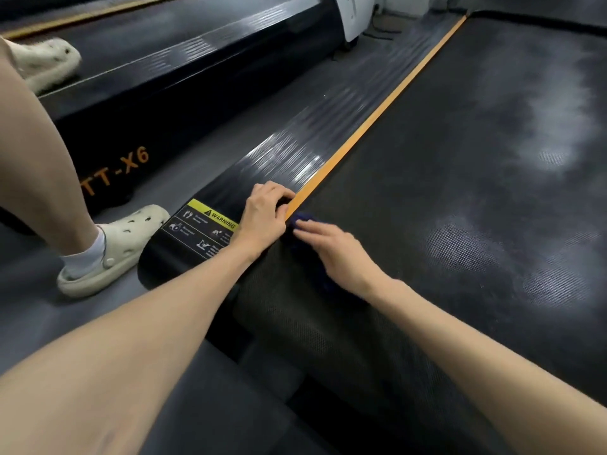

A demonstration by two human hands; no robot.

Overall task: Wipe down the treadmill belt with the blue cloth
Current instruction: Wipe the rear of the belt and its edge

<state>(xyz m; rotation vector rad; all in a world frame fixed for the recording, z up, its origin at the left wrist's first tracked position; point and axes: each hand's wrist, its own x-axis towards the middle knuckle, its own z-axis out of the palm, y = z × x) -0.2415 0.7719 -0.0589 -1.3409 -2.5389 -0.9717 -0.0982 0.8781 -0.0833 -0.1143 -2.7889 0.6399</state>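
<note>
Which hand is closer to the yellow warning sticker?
Left. The left hand sits right beside the warning sticker; the right hand is farther, on the blue cloth.

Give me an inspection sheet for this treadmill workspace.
Surface: treadmill belt, dark, textured, pale hazy patches toward the right.
Job's things: blue cloth on the belt's near left edge, beside the orange strip.
Clutter: nothing seen.
Hands: right hand flat on the cloth; left hand on the side rail, fingers curled, grip unclear.
Cables: dark cables on the floor far back.
Surroundings: second treadmill left; a foot in a pale clog between.
</note>
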